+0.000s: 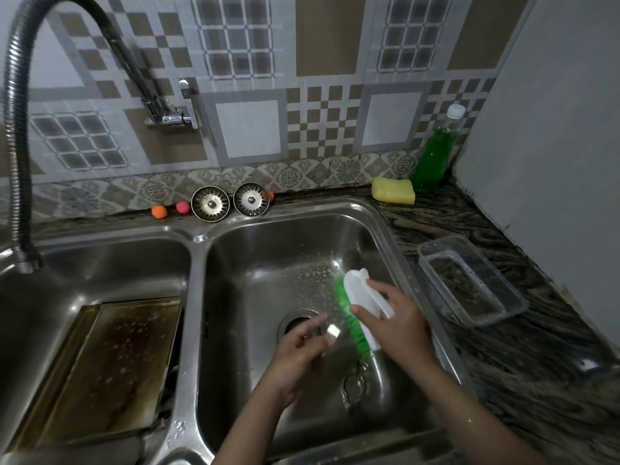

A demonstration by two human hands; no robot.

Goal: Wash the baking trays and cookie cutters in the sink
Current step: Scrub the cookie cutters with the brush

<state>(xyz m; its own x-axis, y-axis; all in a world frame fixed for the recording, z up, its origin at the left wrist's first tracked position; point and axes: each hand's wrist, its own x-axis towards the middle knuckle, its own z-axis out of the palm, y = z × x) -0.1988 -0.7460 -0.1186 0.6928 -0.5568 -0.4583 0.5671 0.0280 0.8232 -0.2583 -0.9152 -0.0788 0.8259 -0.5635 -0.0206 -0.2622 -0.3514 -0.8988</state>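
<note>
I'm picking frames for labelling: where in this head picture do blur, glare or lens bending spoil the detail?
Head view: motion blur smears the small metal piece pinched in the left hand; the right hand gripping the brush is sharper. Glare streaks the right basin near the suds. Wide-angle bending curves the faucet hose and sink edges; corners are dim.

Glossy steel sink (369, 213) (plastic brush (365, 297))

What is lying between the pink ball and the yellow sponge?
In the head view, two metal sink strainers stand between pink ball and yellow sponge.
</note>
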